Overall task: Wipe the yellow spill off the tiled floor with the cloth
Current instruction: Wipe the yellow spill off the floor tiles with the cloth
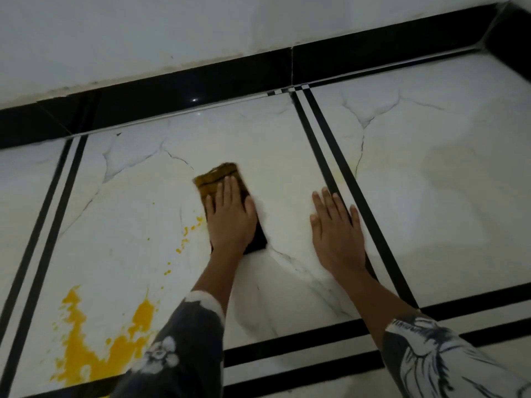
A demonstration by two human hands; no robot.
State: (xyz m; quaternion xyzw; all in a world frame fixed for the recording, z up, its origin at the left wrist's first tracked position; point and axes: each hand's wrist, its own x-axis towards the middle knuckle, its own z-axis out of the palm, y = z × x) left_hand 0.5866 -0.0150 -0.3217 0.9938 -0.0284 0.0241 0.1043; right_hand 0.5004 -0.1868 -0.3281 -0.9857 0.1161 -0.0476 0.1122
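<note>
The left hand is lying flat on the cloth, its fingers stretched out side by side and pressing down rather than curling around the fabric. The cloth is folded into a long pad on the tiled floor; the end sticking out past the fingertips is looking stained brownish yellow, while the end under the heel of the hand is showing dark. The right hand is resting palm down on the bare tile, just to the right of the cloth and not touching it, with its fingers slightly spread and holding nothing; its outer edge is lying against a black double stripe running across the floor. The yellow spill is sitting well back from the left fingers, down and to their left, as a thick patch beside the patterned left sleeve. Small yellow droplets are trailing from that patch up towards the left edge of the cloth. A faint yellowish smear is showing on the tile to the left of the left fingers. Beyond both sets of fingertips a black skirting is running along the foot of a pale wall.
</note>
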